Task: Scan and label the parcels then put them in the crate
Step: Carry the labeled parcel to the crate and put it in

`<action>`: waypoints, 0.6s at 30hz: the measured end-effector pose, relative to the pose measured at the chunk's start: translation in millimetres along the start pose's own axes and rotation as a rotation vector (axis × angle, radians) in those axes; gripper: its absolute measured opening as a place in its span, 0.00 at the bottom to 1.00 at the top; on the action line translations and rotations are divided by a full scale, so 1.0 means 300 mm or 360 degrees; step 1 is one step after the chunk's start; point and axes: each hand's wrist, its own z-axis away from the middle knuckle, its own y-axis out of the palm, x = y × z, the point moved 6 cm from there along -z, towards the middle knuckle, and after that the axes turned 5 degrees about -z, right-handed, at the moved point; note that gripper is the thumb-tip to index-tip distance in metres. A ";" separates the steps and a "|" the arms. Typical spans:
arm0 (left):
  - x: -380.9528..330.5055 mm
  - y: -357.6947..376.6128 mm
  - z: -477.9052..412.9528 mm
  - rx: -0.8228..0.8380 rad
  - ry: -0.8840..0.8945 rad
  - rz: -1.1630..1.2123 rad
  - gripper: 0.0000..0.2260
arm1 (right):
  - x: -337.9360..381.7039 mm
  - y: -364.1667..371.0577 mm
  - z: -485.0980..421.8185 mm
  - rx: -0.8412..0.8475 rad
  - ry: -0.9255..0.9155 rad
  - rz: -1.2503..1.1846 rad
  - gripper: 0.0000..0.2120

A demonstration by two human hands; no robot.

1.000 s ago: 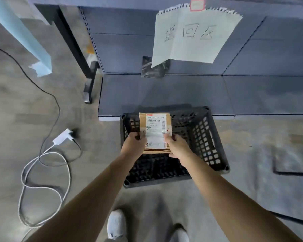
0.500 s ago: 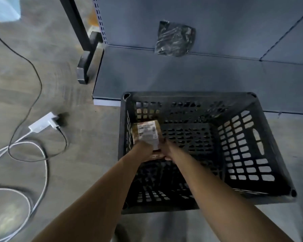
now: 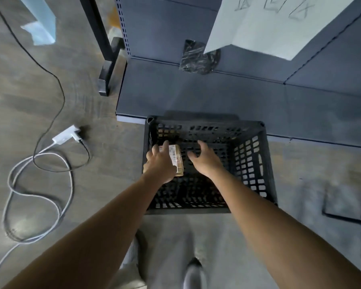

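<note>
Down against the left wall of the crate (image 3: 267,163), your left hand (image 3: 159,161) grips the parcel (image 3: 176,158) on its edge, fingers curled over its far side and the label facing right. Your right hand (image 3: 204,157) hovers just beside it, fingers spread and grasping nothing. It looks like a small, stiff cardboard packet, probably light, so take it by the edges and keep off the label. I see nothing under it to block the way, though the lattice floor is dark. A white charger (image 3: 66,135) lies on the floor to the left, well clear, and a black bag (image 3: 198,57) sits far off on the shelf base (image 3: 196,97).
</note>
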 end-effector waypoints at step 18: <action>0.182 -1.133 1.160 -0.0859 0.0030 -0.0229 0.38 | 1.057 -0.536 1.086 -0.0110 -0.0811 0.0234 0.33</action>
